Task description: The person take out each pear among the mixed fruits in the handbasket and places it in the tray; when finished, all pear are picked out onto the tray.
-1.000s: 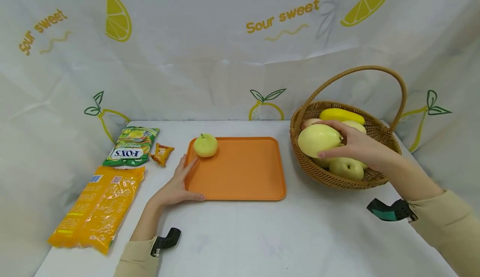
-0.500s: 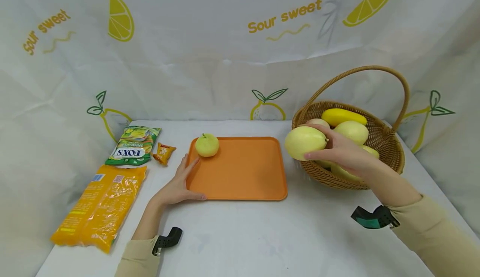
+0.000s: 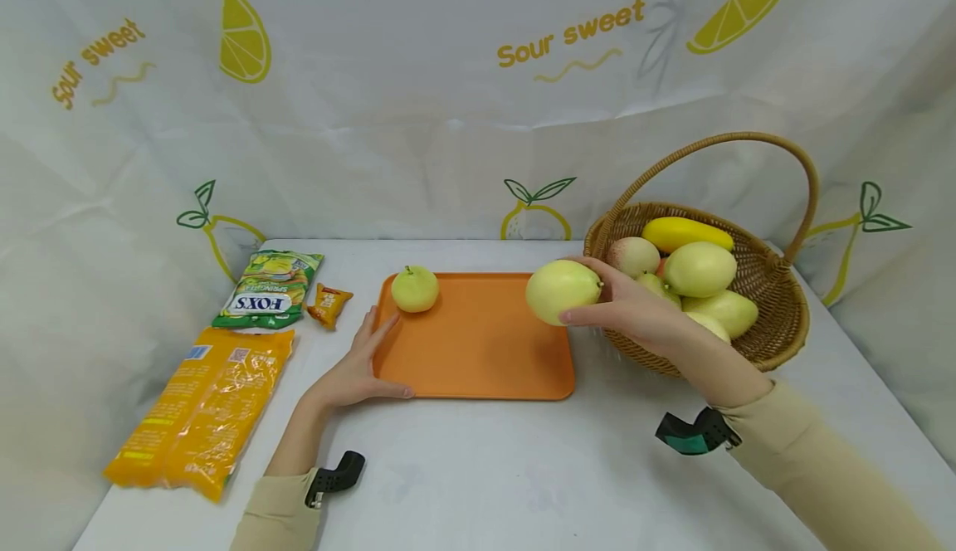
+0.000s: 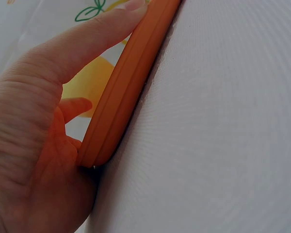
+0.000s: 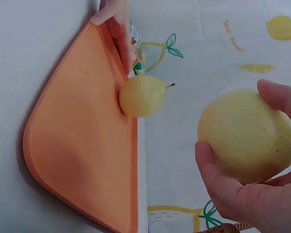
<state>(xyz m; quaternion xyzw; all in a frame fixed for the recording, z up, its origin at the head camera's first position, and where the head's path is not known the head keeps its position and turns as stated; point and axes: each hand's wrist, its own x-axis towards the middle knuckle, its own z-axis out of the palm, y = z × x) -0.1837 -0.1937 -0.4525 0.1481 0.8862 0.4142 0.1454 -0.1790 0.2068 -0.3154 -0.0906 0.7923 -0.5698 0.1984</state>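
My right hand (image 3: pixel 635 306) holds an oval pale yellow-green fruit (image 3: pixel 558 292) between thumb and fingers. In the head view, that fruit overlaps the right part of the orange tray (image 3: pixel 478 343). The right wrist view shows small brown specks on the held fruit (image 5: pixel 247 138), and the tray (image 5: pixel 82 145) lies lower. A yellow-green pear (image 3: pixel 414 290) with a short stem sits in the tray's far left corner. My left hand (image 3: pixel 354 368) rests spread at the tray's near left corner. Its thumb (image 4: pixel 94 34) lies along the near rim; its fingers reach along the left side.
At the right stands a wicker basket (image 3: pixel 787 343) with a tall handle, holding a yellow elongated fruit (image 3: pixel 687 234), a pinkish round fruit (image 3: pixel 633 256) and several pale green ones. To the left lie a green FOX'S bag (image 3: pixel 265 290), a small orange packet (image 3: pixel 329 305) and a large orange bag (image 3: pixel 202 410).
My right hand has carried the oval fruit left, out from over the basket to the tray's right side. The left hand stays at the tray's corner.
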